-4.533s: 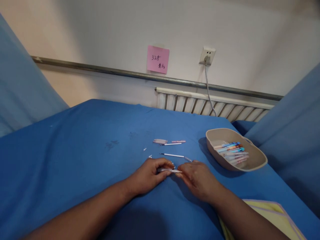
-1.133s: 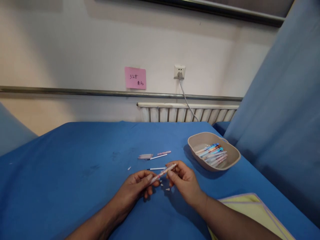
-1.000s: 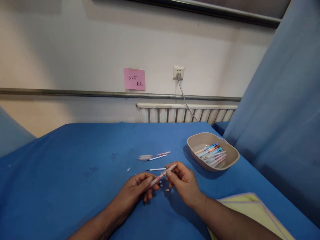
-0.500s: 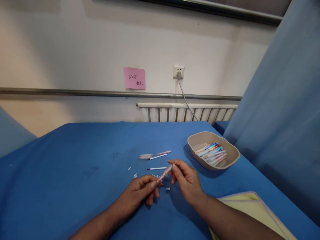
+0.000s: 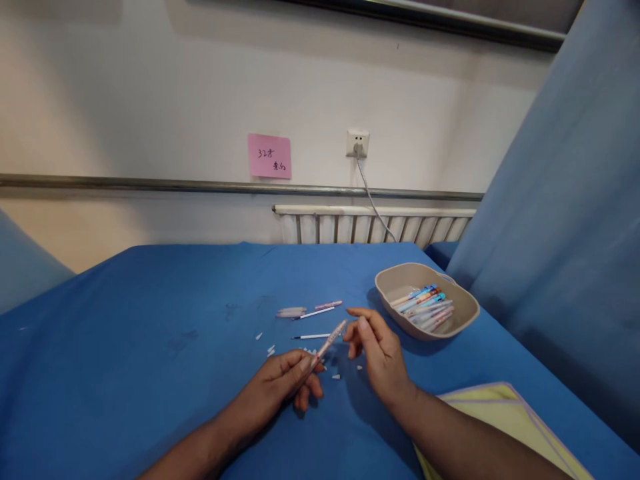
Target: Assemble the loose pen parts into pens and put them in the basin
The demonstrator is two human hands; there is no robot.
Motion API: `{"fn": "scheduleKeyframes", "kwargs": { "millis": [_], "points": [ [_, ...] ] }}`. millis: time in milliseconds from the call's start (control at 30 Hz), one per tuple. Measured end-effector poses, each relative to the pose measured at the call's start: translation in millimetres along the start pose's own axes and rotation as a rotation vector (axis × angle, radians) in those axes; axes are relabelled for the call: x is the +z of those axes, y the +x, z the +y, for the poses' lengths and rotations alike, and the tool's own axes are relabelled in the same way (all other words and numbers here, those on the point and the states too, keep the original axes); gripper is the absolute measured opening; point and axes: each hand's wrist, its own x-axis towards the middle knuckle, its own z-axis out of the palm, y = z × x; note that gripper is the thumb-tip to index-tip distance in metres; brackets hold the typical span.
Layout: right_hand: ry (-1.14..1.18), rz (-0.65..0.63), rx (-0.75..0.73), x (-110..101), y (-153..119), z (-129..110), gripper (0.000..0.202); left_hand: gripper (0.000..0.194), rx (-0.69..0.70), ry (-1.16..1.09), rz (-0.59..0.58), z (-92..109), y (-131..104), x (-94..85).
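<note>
A pinkish pen (image 5: 331,343) is pinched between the thumb and fingers of my left hand (image 5: 290,380), tilted with its free end up to the right. My right hand (image 5: 377,350) hovers just right of that end, apart from it, fingers loosely curled and parted with nothing visible between them. Beneath the hands, small white pen tips (image 5: 336,377) are scattered on the blue cloth, some partly hidden by my left hand. Beyond lie a white refill (image 5: 313,337), another refill (image 5: 317,312), clear pen barrels (image 5: 291,312) and a pink pen part (image 5: 329,305).
A beige basket (image 5: 400,272) holding several pens stands at the right. A yellow cloth (image 5: 500,417) lies at the front right, partly under my right forearm. The blue-covered table (image 5: 125,347) meets a wall with a radiator (image 5: 360,227); a blue curtain (image 5: 565,220) hangs at the right.
My right hand has let go of the pen's upper end and moved slightly right. One more small tip now shows on the cloth below it. My left hand keeps its hold.
</note>
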Motion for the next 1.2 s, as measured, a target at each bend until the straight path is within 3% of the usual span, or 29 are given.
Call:
{"fn": "scheduleKeyframes", "kwargs": {
  "millis": [67,167,267,333,433,500,567,667,733,833,1067,1133,1200],
  "points": [
    [-0.18,-0.081,-0.103,0,-3,-3,0.034,0.043,0.004,-0.022,0.03,1,0,0.0],
    [-0.43,-0.311,-0.258,3,-10,-11,0.041,0.041,0.036,0.004,0.043,3,0,0.9],
    [-0.528,-0.439,-0.298,9,-14,-17,0.043,0.042,0.04,0.083,0.016,4,0,1.9],
    [-0.519,-0.393,-0.294,10,-10,-19,0.04,0.043,0.025,0.082,-0.01,4,1,1.5],
    [-0.478,-0.151,-0.268,-7,8,-22,0.035,0.042,0.027,0.028,-0.013,2,3,-1.6],
    [-0.516,0.038,-0.207,-34,25,-25,0.031,0.043,0.026,0.017,0.005,1,4,-4.6],
    [-0.631,0.148,-0.091,-70,43,-28,0.029,0.043,0.017,0.021,0.024,-1,6,-7.3],
    [-0.993,0.236,0.134,-119,64,-29,0.029,0.042,-0.001,0.03,0.033,-2,7,-9.8],
    [-1.234,0.208,0.254,-139,71,-25,0.031,0.041,-0.012,0.051,0.025,-2,8,-10.8],
    [-1.4,0.162,0.332,-148,75,-15,0.033,0.039,-0.023,0.091,0.032,-1,9,-12.5],
    [-1.458,0.052,0.377,-154,77,-6,0.028,0.035,0.021,0.137,0.161,6,7,-22.5],
    [-1.471,0.073,0.341,-151,74,-9,0.029,0.035,0.063,0.195,0.209,9,5,-28.4],
    [-1.459,0.164,0.187,-139,67,-14,0.032,0.034,0.105,0.283,0.256,12,2,-35.0]
  ]
}}
